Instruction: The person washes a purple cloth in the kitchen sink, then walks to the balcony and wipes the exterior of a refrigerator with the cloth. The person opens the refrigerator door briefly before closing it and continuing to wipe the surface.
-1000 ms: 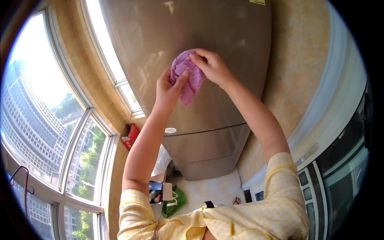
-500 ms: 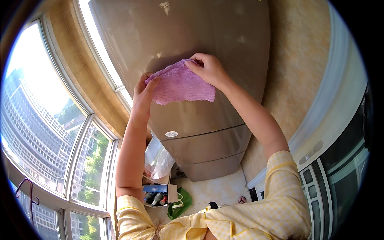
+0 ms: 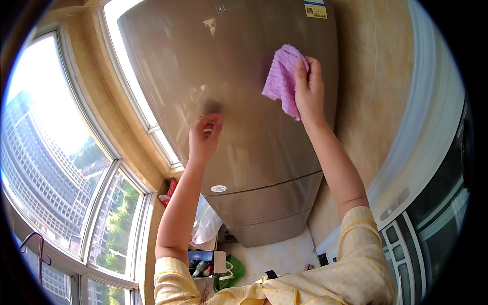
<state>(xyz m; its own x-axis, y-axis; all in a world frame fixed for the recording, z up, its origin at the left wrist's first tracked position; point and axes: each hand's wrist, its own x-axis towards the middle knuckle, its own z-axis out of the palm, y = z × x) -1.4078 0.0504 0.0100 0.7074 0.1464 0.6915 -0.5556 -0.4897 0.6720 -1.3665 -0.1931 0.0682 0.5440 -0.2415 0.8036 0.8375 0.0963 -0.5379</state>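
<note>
A tall brownish-grey refrigerator (image 3: 244, 152) fills the middle, with a glossy front. My right hand (image 3: 311, 91) is closed on a purple, ribbed, fluffy cloth (image 3: 282, 76), gripping it between thumb and fingers. The cloth hangs loosely bunched in front of the upper right of the door. Lower and to the left, my left hand (image 3: 205, 137) is close to the door with its fingers curled in, and I see nothing in it. Its fingertips are slightly smeared by motion, and I cannot tell whether they touch the door.
Left of the refrigerator are windows (image 3: 103, 213) and a metal hook (image 3: 38, 249). On the floor stand an open box of bottles (image 3: 201, 267), a clear plastic bag (image 3: 207, 226) and a green bag (image 3: 231, 272). A tiled wall (image 3: 378, 91) runs along the right.
My left hand has let go of the cloth and moved down and right. The right hand has carried the cloth to the right, where it is bunched instead of spread. The view has tilted up.
</note>
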